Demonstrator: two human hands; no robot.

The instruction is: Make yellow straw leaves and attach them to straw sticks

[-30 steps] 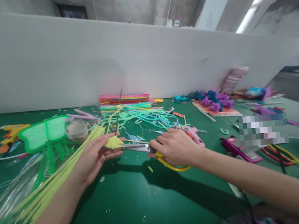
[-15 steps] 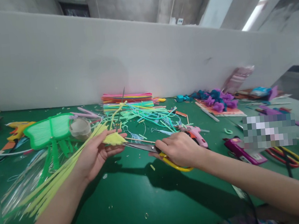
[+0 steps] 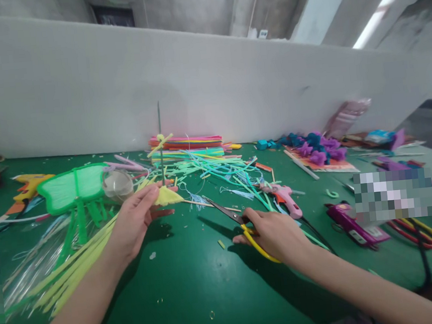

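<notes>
My left hand (image 3: 139,214) pinches a pointed yellow fuzzy piece (image 3: 169,196), which looks made of pipe cleaner. From the same fingers a thin dark rod (image 3: 158,119) stands upright, with a short yellow pipe cleaner (image 3: 161,144) wound round it. My right hand (image 3: 273,232) grips a pair of scissors (image 3: 226,212) by the yellow handles. Their blades look nearly closed and point up and left, apart from the yellow piece. Long yellow pipe cleaners (image 3: 77,265) lie beneath and beside my left forearm.
Loose green and blue pipe cleaners (image 3: 216,168) lie behind my hands, before stacked coloured bundles (image 3: 186,142). A green winged shape (image 3: 70,190) and yellow glue gun (image 3: 32,185) are left. Right lie a pink glue gun (image 3: 289,201), purple flowers (image 3: 317,150) and a magenta tool (image 3: 357,225).
The scissors have moved away from the yellow piece, right and slightly down with my right hand. The rod at my left hand has turned from tilted to upright.
</notes>
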